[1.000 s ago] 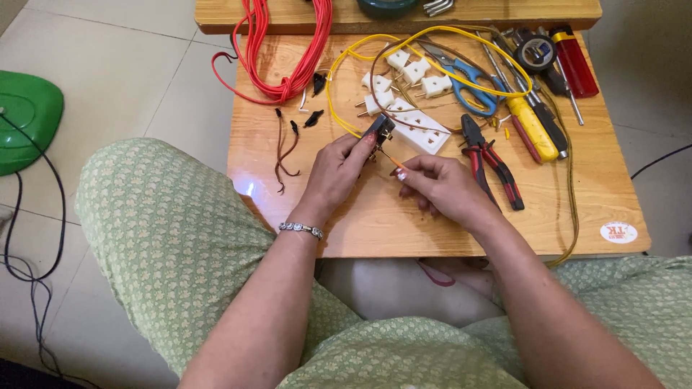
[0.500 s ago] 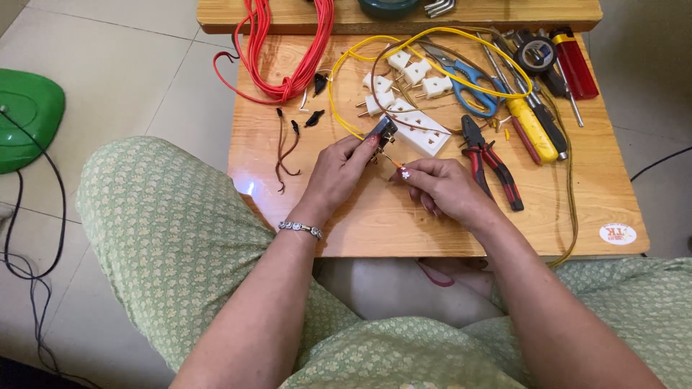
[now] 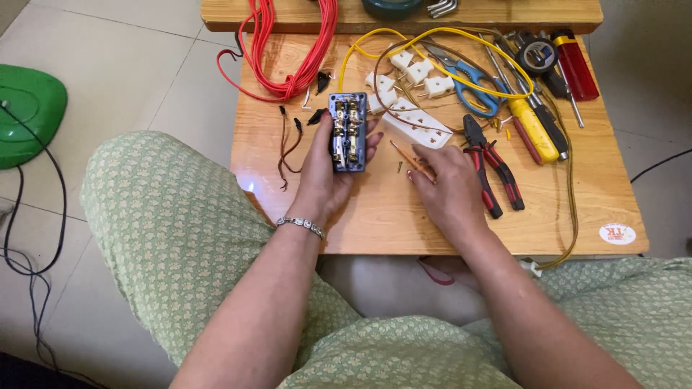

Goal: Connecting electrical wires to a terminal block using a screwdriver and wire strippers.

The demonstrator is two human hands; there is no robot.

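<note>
The left hand [image 3: 326, 169] has its grip closed around an opened socket block [image 3: 348, 132], brass contacts up, above the counter's [image 3: 404, 223] middle. The right hand [image 3: 445, 186] pinches a thin brown wire [image 3: 412, 158] beside it. The wiring step seems underway; seating the wire end in a contact calls for fine aim.

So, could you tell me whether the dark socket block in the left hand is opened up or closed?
Opened up: the socket block in the left hand shows bare brass contacts, with no cover over them.
</note>
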